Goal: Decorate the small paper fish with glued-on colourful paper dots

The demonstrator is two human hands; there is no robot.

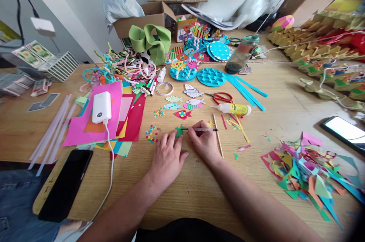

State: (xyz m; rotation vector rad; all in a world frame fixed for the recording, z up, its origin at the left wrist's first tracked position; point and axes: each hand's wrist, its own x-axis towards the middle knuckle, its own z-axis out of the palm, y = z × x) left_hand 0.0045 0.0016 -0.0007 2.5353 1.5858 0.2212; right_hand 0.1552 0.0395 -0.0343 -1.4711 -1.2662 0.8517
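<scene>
A pen (pixel 203 129) lies nearly level in my right hand (pixel 205 142), pinched by the fingers, its tip pointing left at a small green paper cutout (pixel 179 131). My left hand (pixel 167 154) rests palm down on the table, fingers stretched out, with fingertips at the cutout's near edge. Part of the cutout is hidden by those fingers. Colored paper dots (pixel 153 134) lie just left of it. Beyond my hands are a red paper fish (pixel 183 114) with dots on it, a blue fish (pixel 172 107) and other paper fish. A thin wooden stick (pixel 218 135) lies beside my right hand.
Red-handled scissors (pixel 222 97) and a glue bottle (pixel 235 109) lie behind my right hand. Paper scraps (pixel 310 173) are heaped at right, near a phone (pixel 346 133). Colored sheets carry a white power bank (pixel 102 107) at left; its cable runs toward me past a black phone (pixel 65 185).
</scene>
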